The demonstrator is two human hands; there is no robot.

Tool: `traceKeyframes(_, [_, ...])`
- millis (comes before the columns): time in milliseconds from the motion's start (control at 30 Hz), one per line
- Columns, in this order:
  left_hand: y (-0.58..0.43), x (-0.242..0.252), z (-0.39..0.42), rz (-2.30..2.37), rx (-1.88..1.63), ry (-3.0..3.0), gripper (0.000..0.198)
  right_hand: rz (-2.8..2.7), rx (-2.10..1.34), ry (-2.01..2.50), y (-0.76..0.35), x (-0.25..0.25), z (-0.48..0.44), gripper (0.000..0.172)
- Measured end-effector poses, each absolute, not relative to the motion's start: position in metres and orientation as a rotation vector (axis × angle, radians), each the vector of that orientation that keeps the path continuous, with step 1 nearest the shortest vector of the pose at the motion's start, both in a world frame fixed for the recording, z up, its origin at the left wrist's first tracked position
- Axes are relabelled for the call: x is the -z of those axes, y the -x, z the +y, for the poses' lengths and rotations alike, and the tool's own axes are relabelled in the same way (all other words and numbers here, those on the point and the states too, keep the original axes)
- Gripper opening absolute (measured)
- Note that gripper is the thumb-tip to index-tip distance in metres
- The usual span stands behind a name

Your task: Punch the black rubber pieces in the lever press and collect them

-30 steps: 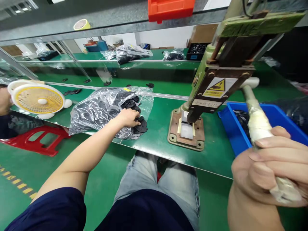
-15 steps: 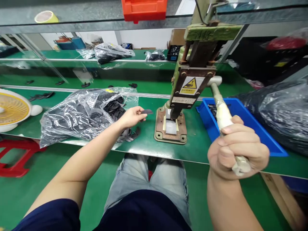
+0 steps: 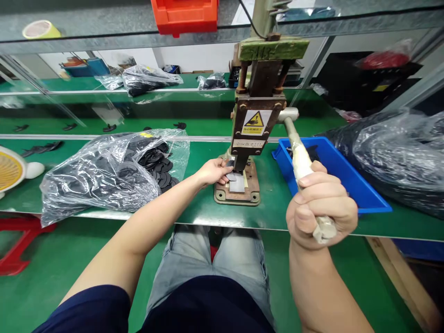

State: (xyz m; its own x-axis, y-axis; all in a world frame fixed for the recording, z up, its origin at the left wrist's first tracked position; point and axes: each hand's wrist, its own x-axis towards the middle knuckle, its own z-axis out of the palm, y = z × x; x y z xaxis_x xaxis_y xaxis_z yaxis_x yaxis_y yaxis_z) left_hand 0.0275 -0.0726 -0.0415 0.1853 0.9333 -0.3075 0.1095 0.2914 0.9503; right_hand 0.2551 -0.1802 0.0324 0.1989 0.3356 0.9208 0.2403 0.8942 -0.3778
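Note:
At the foot of a green hand press (image 3: 255, 120), my left hand (image 3: 214, 171) pinches a thin black piece (image 3: 229, 164), partly hidden by my fingers. The piece is beside the press ram (image 3: 240, 163), over the metal plate (image 3: 237, 183) on the press base (image 3: 253, 178). My right hand (image 3: 321, 203) is wrapped round the tape-covered press lever (image 3: 301, 157), which slants up to the press's side. Left of the press, a clear plastic bag (image 3: 93, 175) lies open with many black curved pieces (image 3: 157, 164) showing at its mouth.
A blue bin (image 3: 360, 185) with some dark pieces stands right of the press, beside a large plastic-wrapped bundle (image 3: 391, 152). A fan (image 3: 10, 171) is at the far left. Above hang a red bin (image 3: 185, 16) and a shelf with a tape roll (image 3: 40, 29).
My left hand has moved right, carrying the black piece from beside the bag to the press base. My right hand still grips the lever. The camera view has shifted slightly.

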Motion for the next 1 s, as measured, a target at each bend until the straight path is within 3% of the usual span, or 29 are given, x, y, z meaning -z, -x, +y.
traceKeyframes(467, [-0.039,0.031,-0.049,1.346,-0.524,-1.181,0.029,-1.352,-0.046,0.555,-0.252,-0.031,-0.182,0.03])
traceKeyframes(667, [-0.014,0.004,-0.062,1.059,-0.589,-1.313,0.027,-1.394,-0.047,0.503,-0.257,-0.033,-0.179,0.027])
traceKeyframes(833, [0.076,-0.035,-0.102,1.138,-0.583,-1.764,0.031,-1.293,-0.026,0.435,-0.253,-0.027,-0.167,0.045])
traceKeyframes(1000, [0.14,-0.019,-0.166,1.341,-0.124,-2.359,0.046,-1.248,0.023,0.404,-0.248,-0.026,-0.161,0.06])
